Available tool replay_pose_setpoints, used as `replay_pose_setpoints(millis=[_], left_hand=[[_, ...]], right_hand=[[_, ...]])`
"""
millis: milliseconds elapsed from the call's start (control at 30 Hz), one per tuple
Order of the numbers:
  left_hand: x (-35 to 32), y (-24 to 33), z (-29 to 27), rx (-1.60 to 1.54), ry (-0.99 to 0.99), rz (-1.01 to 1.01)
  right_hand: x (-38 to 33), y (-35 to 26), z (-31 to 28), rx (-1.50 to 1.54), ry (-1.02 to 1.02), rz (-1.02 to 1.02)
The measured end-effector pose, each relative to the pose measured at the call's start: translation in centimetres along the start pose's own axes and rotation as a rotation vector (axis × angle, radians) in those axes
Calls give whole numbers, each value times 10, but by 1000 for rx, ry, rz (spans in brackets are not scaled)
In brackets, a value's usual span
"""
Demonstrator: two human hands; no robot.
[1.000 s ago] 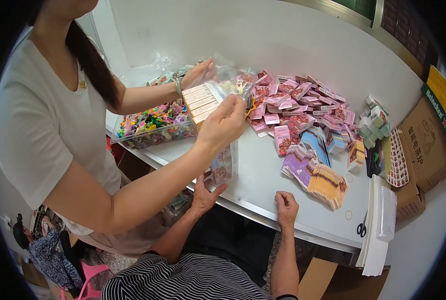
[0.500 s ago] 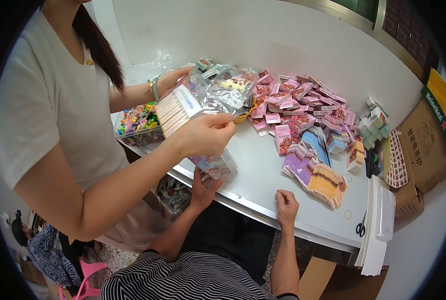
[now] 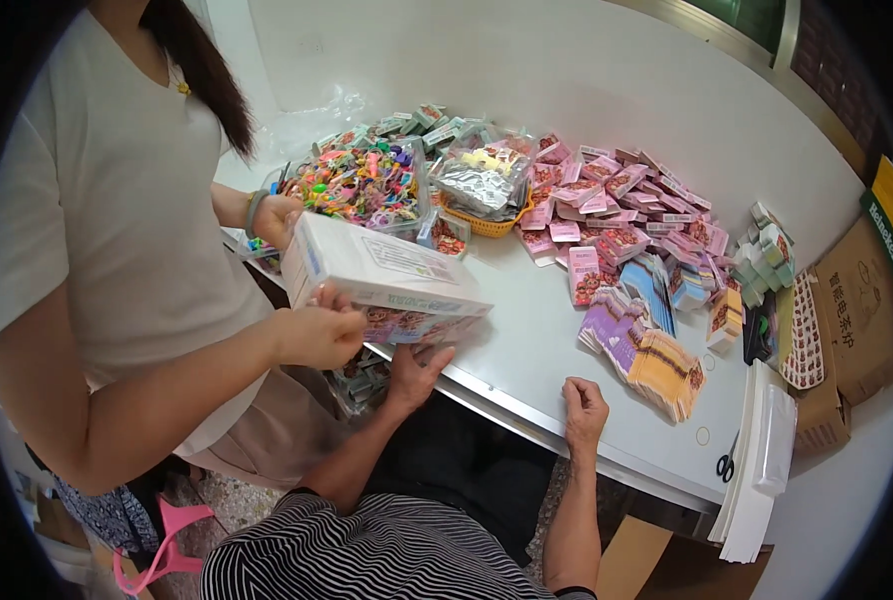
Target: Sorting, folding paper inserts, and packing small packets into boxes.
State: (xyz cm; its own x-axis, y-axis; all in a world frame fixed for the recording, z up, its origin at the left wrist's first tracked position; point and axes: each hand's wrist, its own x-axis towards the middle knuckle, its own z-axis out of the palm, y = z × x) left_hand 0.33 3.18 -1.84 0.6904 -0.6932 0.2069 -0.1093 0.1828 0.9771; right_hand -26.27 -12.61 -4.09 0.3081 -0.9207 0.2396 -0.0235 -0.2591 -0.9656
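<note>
My left hand [image 3: 415, 378] is at the table's near edge, under the near side of a plastic-wrapped white carton [image 3: 392, 270] with a pink printed side. Its thumb is spread from the fingers, and the carton partly hides the fingertips; I cannot tell if they bear any weight. A co-worker at my left has the carton between both hands, one [image 3: 282, 220] at its far left end and the other [image 3: 329, 330] at its near side. My right hand [image 3: 585, 408] rests loosely curled on the table edge with nothing visible in it. Fanned purple and orange cards [image 3: 642, 350] lie beyond it.
Colourful small trinkets [image 3: 362, 185] fill a clear tub at the back left, beside a yellow basket [image 3: 502, 222] of silvery packets. Pink boxes [image 3: 617, 195] are heaped along the wall. Scissors [image 3: 727, 467], white sheets [image 3: 752, 470] and a brown carton [image 3: 857, 310] line the right side.
The co-worker has turned and lowered the wrapped carton, so its white face now shows instead of the rows inside. The trinket tub has come into view. My hands have hardly moved.
</note>
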Motion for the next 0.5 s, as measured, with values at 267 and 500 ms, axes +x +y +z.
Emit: replay_pose_setpoints(millis=[267, 500], left_hand=[[-1, 6, -5, -100, 69, 6], [-3, -23, -12, -187, 128, -147]], right_hand=[[-2, 3, -1, -7, -13, 5], [-1, 10, -6, 32, -18, 27]])
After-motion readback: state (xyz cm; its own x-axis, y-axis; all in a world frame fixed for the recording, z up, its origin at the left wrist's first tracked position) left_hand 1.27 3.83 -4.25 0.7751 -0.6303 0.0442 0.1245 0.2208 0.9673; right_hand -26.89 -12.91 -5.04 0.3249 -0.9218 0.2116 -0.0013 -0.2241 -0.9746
